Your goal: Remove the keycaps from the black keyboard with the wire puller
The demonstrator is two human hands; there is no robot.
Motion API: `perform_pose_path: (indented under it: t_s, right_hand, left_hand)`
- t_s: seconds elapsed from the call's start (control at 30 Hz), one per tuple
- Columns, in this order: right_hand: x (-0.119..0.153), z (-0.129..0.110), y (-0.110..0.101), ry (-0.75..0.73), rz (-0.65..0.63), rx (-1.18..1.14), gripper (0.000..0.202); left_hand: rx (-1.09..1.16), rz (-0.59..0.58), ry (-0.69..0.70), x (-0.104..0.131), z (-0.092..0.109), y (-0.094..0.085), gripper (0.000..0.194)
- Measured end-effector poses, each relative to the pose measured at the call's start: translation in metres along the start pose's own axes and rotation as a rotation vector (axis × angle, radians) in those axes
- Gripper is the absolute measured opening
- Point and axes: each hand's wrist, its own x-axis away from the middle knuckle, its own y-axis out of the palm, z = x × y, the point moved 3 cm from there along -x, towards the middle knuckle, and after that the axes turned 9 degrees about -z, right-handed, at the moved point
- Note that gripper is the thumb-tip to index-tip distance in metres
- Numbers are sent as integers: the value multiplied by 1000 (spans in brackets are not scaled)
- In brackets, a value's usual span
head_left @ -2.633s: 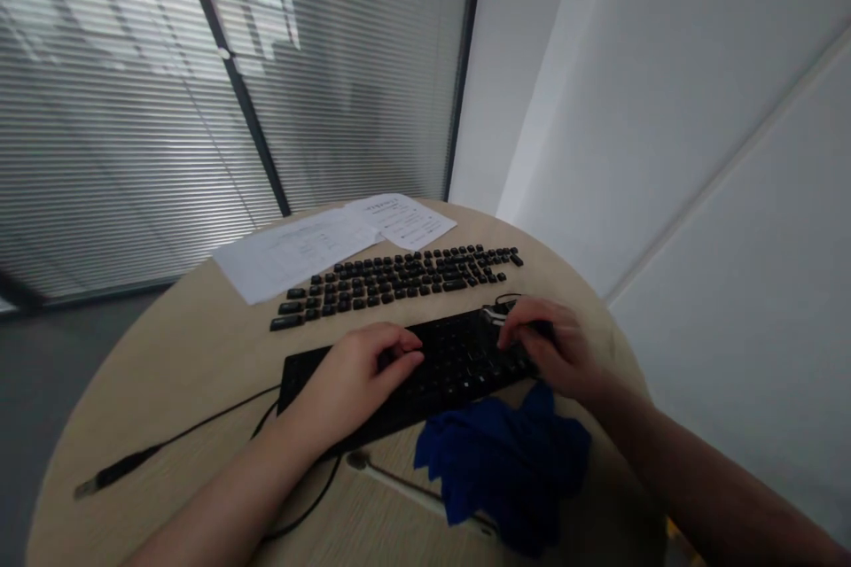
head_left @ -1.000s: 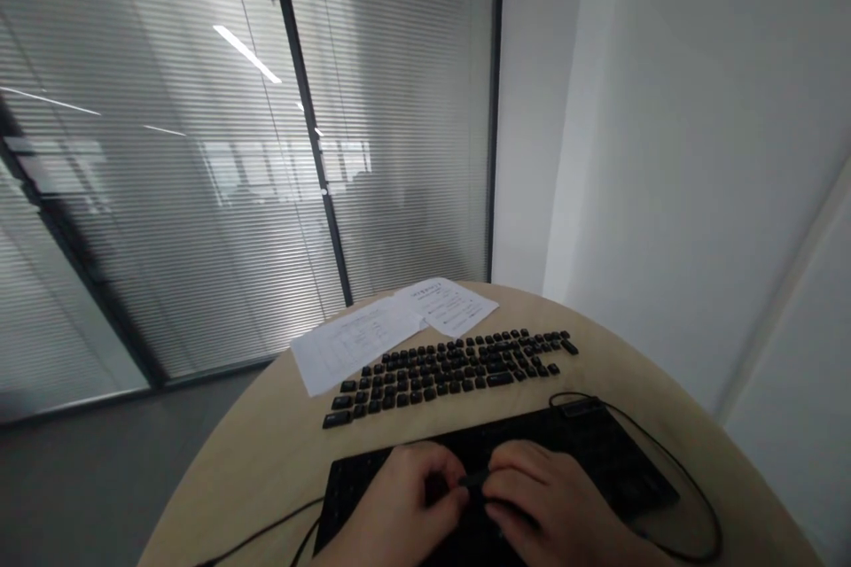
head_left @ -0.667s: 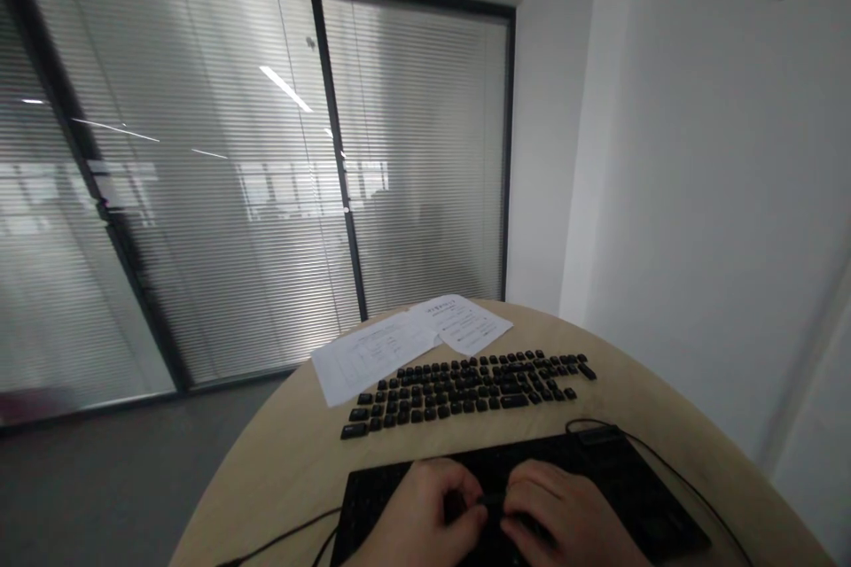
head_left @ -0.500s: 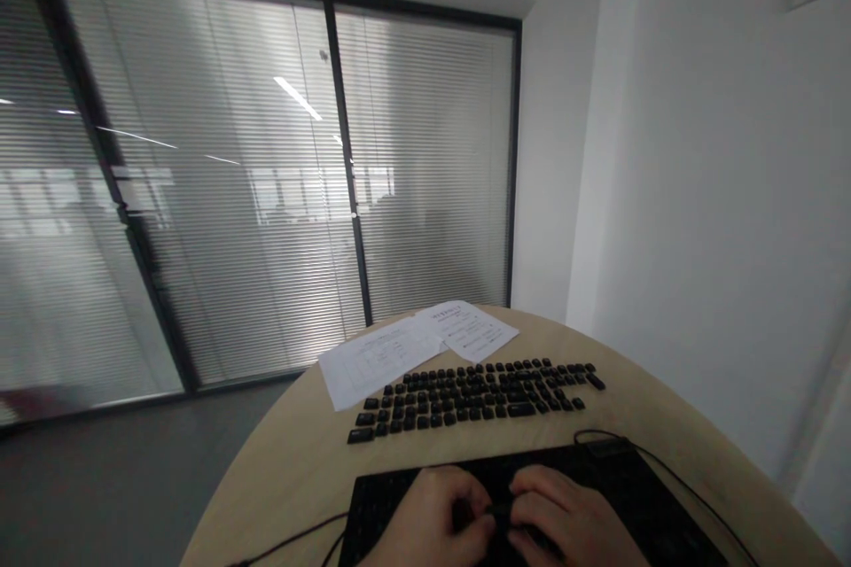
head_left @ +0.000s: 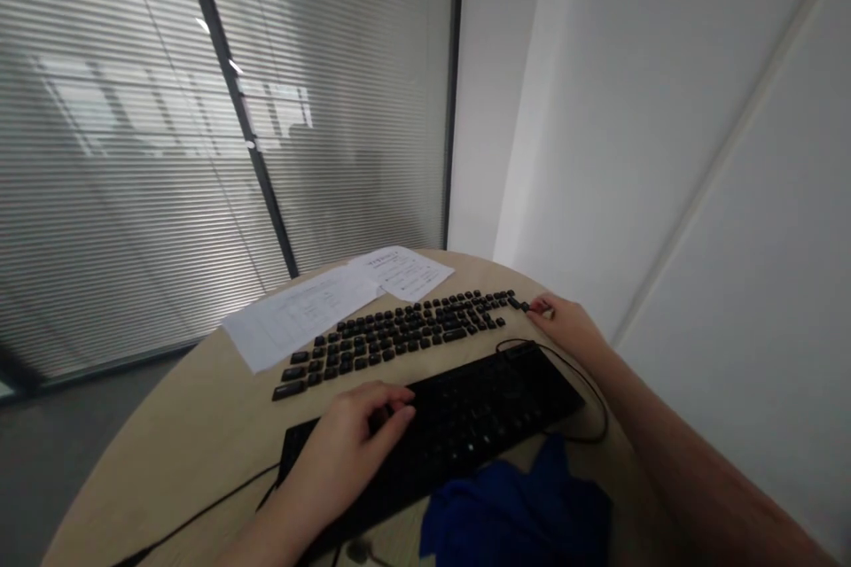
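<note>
Lying flat, black rectangular keyboard (head_left: 465,415), black keycaps (head_left: 455,334) in rows

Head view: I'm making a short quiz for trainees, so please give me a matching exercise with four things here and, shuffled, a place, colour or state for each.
Things
1. Keycaps
2. Cloth
3. Papers
4. Left hand

Places, colours, states
A. Over the keyboard
B. White, printed
C. Laid out in rows
D. Blue, crumpled

Pairs: 1-C, 2-D, 3-B, 4-A
</note>
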Motion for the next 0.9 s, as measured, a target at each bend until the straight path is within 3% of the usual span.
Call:
perform_pose_path:
  t_s: [0.13,0.4,0.7,0.9]
  right_hand:
    - [-21,28,6,95,-27,38,10]
    - [-26,19,46,74,-135,38,14]
    - [-29,20,46,69,-132,-1,16]
    - [-26,17,42,52,-114,-33,11]
  left_hand:
    - [-50,-11,31,-1,-2,-2,35]
    - [-89,-48,24,-3,-2,-1,34]
    - [-102,-32,66,-5,-14,1,33]
    - [-110,-56,51,-7,-12,1,32]
